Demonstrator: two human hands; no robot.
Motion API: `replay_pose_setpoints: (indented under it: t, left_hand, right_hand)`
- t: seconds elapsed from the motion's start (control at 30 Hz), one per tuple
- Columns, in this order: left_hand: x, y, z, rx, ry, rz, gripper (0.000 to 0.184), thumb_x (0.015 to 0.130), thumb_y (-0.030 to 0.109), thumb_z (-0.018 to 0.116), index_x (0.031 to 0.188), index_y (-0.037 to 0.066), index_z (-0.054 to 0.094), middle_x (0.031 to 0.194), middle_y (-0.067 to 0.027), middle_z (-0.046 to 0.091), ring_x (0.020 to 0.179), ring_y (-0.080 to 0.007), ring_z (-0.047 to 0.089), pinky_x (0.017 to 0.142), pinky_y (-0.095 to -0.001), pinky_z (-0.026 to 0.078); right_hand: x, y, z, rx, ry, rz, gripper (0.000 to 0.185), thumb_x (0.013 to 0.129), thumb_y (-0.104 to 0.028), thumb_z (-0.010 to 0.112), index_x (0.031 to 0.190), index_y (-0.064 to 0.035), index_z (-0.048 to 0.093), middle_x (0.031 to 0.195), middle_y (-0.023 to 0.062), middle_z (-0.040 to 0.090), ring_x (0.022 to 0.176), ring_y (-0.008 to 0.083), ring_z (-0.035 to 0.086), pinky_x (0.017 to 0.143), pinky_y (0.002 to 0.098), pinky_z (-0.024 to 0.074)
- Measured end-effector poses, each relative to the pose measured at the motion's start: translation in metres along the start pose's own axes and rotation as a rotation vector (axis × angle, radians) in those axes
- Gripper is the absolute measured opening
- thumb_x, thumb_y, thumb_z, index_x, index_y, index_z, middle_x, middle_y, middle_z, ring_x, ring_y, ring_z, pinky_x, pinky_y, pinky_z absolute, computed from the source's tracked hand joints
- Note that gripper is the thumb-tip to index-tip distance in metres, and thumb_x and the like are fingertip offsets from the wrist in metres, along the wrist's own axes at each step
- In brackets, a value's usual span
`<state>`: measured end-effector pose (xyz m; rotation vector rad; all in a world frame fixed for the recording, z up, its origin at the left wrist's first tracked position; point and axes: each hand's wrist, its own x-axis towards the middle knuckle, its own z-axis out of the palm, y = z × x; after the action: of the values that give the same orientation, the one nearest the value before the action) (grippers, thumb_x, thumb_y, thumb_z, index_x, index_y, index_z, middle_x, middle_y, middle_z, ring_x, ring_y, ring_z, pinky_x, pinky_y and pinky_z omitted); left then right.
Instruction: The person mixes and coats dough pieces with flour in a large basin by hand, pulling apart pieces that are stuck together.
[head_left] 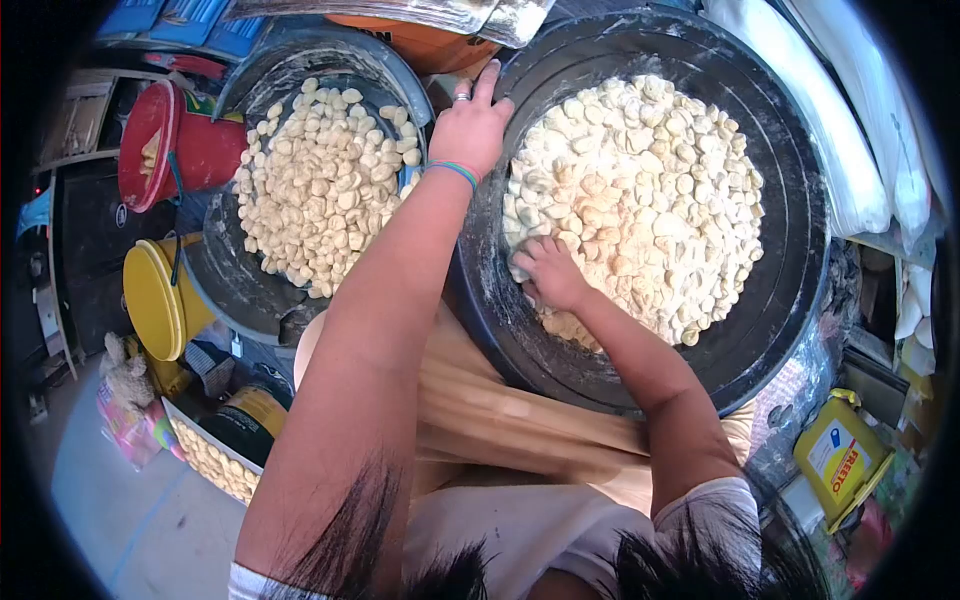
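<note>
My left hand (470, 132) lies on the near-left rim of a large black tub (790, 290), fingers stretched along the edge and thumb apart. A ring and coloured wrist bands show on it. Inside this tub is a heap of small pale round pieces, like floured dough (660, 200). At the heap's left side, my right hand (552, 274) has its fingers curled into the dough pieces; some fingertips are hidden among them. Left of my left forearm stands a second dark tub (225, 265), holding similar pale pieces (320, 180).
A red bucket (195, 145) and a yellow bucket (165, 305) stand at the left. Below them is a patterned box (210, 455). A yellow container labelled FREETO (840, 455) sits at lower right. Clear plastic bags (810, 110) lie beyond the right tub.
</note>
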<state>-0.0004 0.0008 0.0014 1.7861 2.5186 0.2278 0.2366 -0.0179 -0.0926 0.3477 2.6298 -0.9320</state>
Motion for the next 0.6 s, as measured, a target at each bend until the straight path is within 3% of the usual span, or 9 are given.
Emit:
replay_pose_setpoints:
  t: [0.03, 0.07, 0.17, 0.23, 0.27, 0.37, 0.5, 0.53, 0.6]
  left_hand:
    - [0.0, 0.0, 0.002, -0.006, 0.006, 0.001, 0.022, 0.079, 0.008, 0.058, 0.099, 0.015, 0.066, 0.145, -0.0104, 0.034, 0.122, -0.0368, 0.046, 0.088, -0.0447, 0.051]
    - [0.001, -0.002, 0.005, -0.013, 0.013, 0.002, 0.022, 0.079, 0.01, 0.059, 0.099, 0.015, 0.066, 0.145, -0.0104, 0.035, 0.123, -0.0365, 0.046, 0.091, -0.0451, 0.049]
    - [-0.013, 0.006, -0.002, 0.0, 0.172, 0.113, 0.02, 0.08, 0.017, 0.062, 0.1, 0.016, 0.066, 0.143, -0.0102, 0.037, 0.125, -0.0353, 0.043, 0.099, -0.0461, 0.039]
    - [-0.027, 0.023, -0.01, -0.101, 0.272, 0.142, 0.023, 0.082, 0.027, 0.065, 0.101, 0.015, 0.066, 0.14, -0.0087, 0.04, 0.128, -0.0314, 0.038, 0.106, -0.0467, 0.026]
    - [-0.042, 0.036, -0.01, -0.243, 0.154, 0.11, 0.026, 0.082, 0.027, 0.064, 0.103, 0.012, 0.065, 0.133, -0.0099, 0.047, 0.123, -0.0307, 0.044, 0.102, -0.0443, 0.033]
    - [-0.087, 0.086, -0.009, -1.321, -0.473, -0.198, 0.036, 0.095, 0.031, 0.054, 0.114, 0.001, 0.061, 0.102, -0.0082, 0.06, 0.097, -0.0176, 0.057, 0.087, -0.0305, 0.044]
    - [-0.128, 0.099, -0.014, -1.727, -0.359, -0.532, 0.044, 0.088, 0.023, 0.066, 0.126, 0.006, 0.052, 0.107, -0.0086, 0.054, 0.102, -0.0183, 0.052, 0.088, -0.0323, 0.043]
    - [-0.135, 0.095, -0.014, -1.762, -0.374, -0.587, 0.061, 0.084, 0.015, 0.07, 0.136, 0.008, 0.039, 0.119, -0.0114, 0.045, 0.111, -0.0216, 0.047, 0.091, -0.0358, 0.042]
    - [-0.153, 0.094, -0.029, -1.867, -0.393, -0.608, 0.069, 0.082, 0.01, 0.069, 0.141, 0.01, 0.031, 0.126, -0.0123, 0.038, 0.113, -0.0233, 0.046, 0.092, -0.0369, 0.042]
  right_hand:
    - [-0.004, 0.006, -0.005, 0.06, -0.113, -0.014, 0.053, 0.068, -0.019, 0.073, 0.116, -0.0164, 0.052, 0.128, 0.012, 0.049, 0.121, 0.034, 0.045, 0.101, 0.053, 0.033]
    - [-0.004, 0.025, 0.006, 0.344, 0.21, -0.091, 0.05, 0.065, -0.015, 0.076, 0.109, -0.0177, 0.052, 0.109, 0.0093, 0.056, 0.098, 0.0311, 0.057, 0.087, 0.0428, 0.0447]
    - [-0.016, -0.008, -0.059, 1.245, 0.376, 0.406, 0.036, 0.077, -0.014, 0.076, 0.106, -0.0084, 0.056, 0.1, 0.0059, 0.06, 0.09, 0.0172, 0.058, 0.08, 0.0312, 0.0477]
    - [-0.028, -0.014, -0.08, 1.309, 0.462, 0.276, 0.033, 0.079, -0.014, 0.075, 0.105, -0.006, 0.057, 0.102, 0.0057, 0.06, 0.091, 0.015, 0.057, 0.079, 0.0287, 0.0472]
    - [-0.037, -0.018, -0.084, 1.346, 0.501, 0.219, 0.031, 0.08, -0.014, 0.075, 0.105, -0.0048, 0.058, 0.103, 0.0056, 0.061, 0.091, 0.0139, 0.057, 0.078, 0.0274, 0.0469]
    - [-0.062, -0.027, -0.09, 1.336, 0.584, 0.265, 0.032, 0.078, -0.015, 0.077, 0.103, -0.0064, 0.059, 0.101, 0.0061, 0.062, 0.092, 0.0132, 0.057, 0.078, 0.0269, 0.0466]
    - [-0.087, -0.04, -0.08, 1.383, 0.544, 0.248, 0.034, 0.078, -0.016, 0.076, 0.105, -0.0112, 0.057, 0.096, 0.0013, 0.062, 0.09, 0.0125, 0.059, 0.085, 0.0285, 0.0445]
    - [-0.097, -0.048, -0.085, 1.421, 0.467, 0.293, 0.036, 0.077, -0.015, 0.075, 0.108, -0.0069, 0.058, 0.103, 0.0071, 0.062, 0.102, 0.0169, 0.057, 0.091, 0.0323, 0.0449]
    - [-0.103, -0.063, -0.077, 1.115, 0.556, 0.169, 0.04, 0.077, -0.014, 0.074, 0.112, -0.0064, 0.056, 0.108, 0.0079, 0.061, 0.11, 0.0199, 0.054, 0.098, 0.0341, 0.0405]
